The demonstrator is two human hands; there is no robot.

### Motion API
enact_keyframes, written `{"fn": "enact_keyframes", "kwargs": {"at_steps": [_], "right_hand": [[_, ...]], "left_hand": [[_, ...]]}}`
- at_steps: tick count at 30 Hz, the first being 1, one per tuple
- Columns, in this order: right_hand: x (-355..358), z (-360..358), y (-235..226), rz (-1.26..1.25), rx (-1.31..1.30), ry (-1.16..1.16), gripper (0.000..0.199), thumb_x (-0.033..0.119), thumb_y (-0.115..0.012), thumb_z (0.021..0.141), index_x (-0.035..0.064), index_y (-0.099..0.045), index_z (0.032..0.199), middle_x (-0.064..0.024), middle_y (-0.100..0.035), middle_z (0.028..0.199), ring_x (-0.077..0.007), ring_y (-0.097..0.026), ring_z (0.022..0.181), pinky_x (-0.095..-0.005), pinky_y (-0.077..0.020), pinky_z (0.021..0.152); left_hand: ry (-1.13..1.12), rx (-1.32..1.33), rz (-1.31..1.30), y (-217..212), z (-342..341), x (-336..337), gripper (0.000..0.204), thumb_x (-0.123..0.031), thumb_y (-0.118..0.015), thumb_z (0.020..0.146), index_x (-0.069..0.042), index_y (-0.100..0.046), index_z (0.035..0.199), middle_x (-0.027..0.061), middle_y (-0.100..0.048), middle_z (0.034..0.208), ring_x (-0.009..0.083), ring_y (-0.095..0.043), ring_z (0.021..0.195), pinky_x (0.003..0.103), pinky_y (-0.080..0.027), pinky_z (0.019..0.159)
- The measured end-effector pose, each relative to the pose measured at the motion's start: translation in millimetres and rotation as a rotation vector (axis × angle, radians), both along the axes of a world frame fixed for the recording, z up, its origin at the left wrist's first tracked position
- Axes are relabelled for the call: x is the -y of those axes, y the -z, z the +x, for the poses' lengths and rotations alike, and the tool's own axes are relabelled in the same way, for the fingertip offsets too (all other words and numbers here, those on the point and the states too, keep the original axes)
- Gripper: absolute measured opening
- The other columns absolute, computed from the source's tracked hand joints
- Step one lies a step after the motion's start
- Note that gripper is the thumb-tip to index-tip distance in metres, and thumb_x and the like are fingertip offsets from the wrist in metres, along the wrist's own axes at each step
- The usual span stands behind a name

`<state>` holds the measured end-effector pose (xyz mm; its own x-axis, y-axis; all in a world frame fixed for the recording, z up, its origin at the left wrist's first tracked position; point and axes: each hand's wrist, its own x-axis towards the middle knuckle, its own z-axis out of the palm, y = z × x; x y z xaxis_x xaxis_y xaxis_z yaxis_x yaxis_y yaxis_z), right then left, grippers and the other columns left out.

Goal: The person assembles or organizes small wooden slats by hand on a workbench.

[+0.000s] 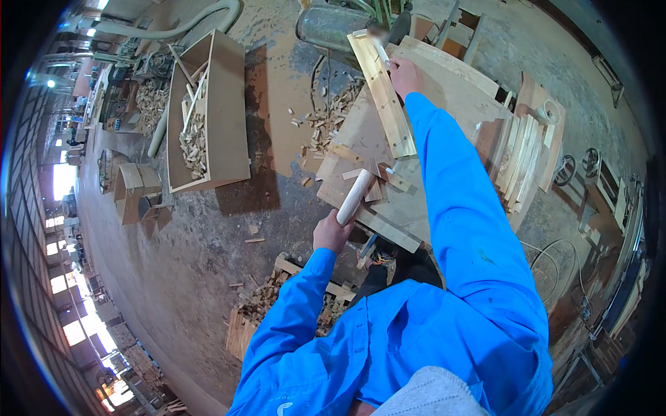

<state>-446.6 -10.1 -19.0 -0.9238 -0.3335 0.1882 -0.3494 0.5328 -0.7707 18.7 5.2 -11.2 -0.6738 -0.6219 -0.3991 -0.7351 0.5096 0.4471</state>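
Note:
My left hand (331, 233) is closed around the near end of a pale wooden piece (355, 196) with rounded sides, which tilts up over the near left corner of the workbench top (406, 201). My right arm stretches to the far side of the bench. There my right hand (404, 78) is closed at a slim pale stick (381, 53), beside a long yellowish wooden board (386, 97). Its fingertips are small and partly turned away from view. Several short wood offcuts (375, 188) lie on the bench beside the piece in my left hand.
Stacked curved wood strips (522, 156) and a tape roll (549, 111) sit right of the bench. A large open box (232, 114) of scraps stands on the floor at left. Another scrap-filled crate (239, 333) is near my legs. A green machine (326, 29) stands beyond the bench.

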Motion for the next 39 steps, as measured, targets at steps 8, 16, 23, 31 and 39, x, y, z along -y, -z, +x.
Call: {"fn": "enact_keyframes", "kwargs": {"at_steps": [8,16,23,31,39], "right_hand": [[-3,-3,-2,0.003,-0.018,-0.022,0.028,0.033,-0.069,0.098,0.013,-0.082,0.113,-0.0167,-0.078,0.111,-0.0396,-0.073,0.104,-0.0497,-0.0568,0.09],[2,15,-10,0.04,0.027,-0.095,0.039,0.044,-0.079,0.088,0.0073,-0.082,0.101,-0.0205,-0.078,0.102,-0.0416,-0.074,0.098,-0.0515,-0.0575,0.085],[-37,41,-16,-0.274,0.324,-0.027,0.037,0.036,-0.079,0.093,0.0008,-0.08,0.104,-0.0125,-0.078,0.091,-0.0266,-0.073,0.083,-0.0401,-0.0557,0.075],[-167,114,5,-1.002,0.788,0.074,0.027,0.025,-0.069,0.104,0.0018,-0.069,0.119,-0.0063,-0.068,0.097,-0.018,-0.067,0.094,-0.0328,-0.0542,0.083],[-185,140,-148,-1.052,0.248,0.681,0.03,0.013,-0.066,0.102,-0.0001,-0.068,0.13,-0.0147,-0.07,0.109,-0.0236,-0.067,0.108,-0.0379,-0.0573,0.091]], "left_hand": [[-0.02,-0.019,-0.029,4,0,-4,0.046,-0.048,-0.077,0.093,-0.006,-0.069,0.111,0.025,-0.076,0.097,0.0471,-0.073,0.095,0.057,-0.057,0.084],[-0.035,-0.004,-0.053,5,11,1,0.048,-0.052,-0.075,0.095,-0.006,-0.069,0.109,0.0249,-0.076,0.098,0.0473,-0.073,0.096,0.057,-0.057,0.083],[-0.04,0.038,-0.053,-10,11,2,0.045,-0.049,-0.074,0.093,-0.008,-0.068,0.109,0.0232,-0.077,0.101,0.0462,-0.073,0.099,0.058,-0.058,0.085],[-0.058,-0.02,-0.003,-19,33,1,0.045,-0.048,-0.072,0.094,-0.01,-0.07,0.116,0.0232,-0.076,0.104,0.0464,-0.072,0.1,0.059,-0.056,0.088],[-0.052,-0.073,0.038,-40,62,7,0.044,-0.046,-0.071,0.094,-0.007,-0.068,0.113,0.0206,-0.077,0.101,0.0448,-0.074,0.096,0.057,-0.059,0.085]]}}
